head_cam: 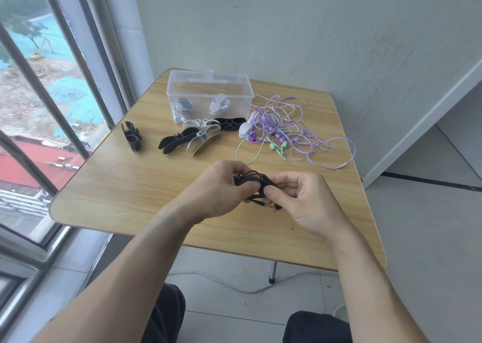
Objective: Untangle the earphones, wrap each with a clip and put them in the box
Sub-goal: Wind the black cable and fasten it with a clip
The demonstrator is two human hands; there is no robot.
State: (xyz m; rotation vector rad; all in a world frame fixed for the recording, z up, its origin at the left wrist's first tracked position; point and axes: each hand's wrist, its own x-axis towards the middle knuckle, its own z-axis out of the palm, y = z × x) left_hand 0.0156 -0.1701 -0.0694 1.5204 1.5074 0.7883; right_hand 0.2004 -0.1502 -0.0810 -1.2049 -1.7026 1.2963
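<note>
Black coiled earphone cable [254, 183] (jack plug dangling below) sits at frame centre, your left hand [219, 188] and right hand [303, 199] both pinching it with curled fingers.

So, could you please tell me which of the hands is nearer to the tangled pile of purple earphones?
Right. The right hand sits almost directly below the purple earphones on the table, while the left hand is further off to their left. Both hold the black earphones.
</note>
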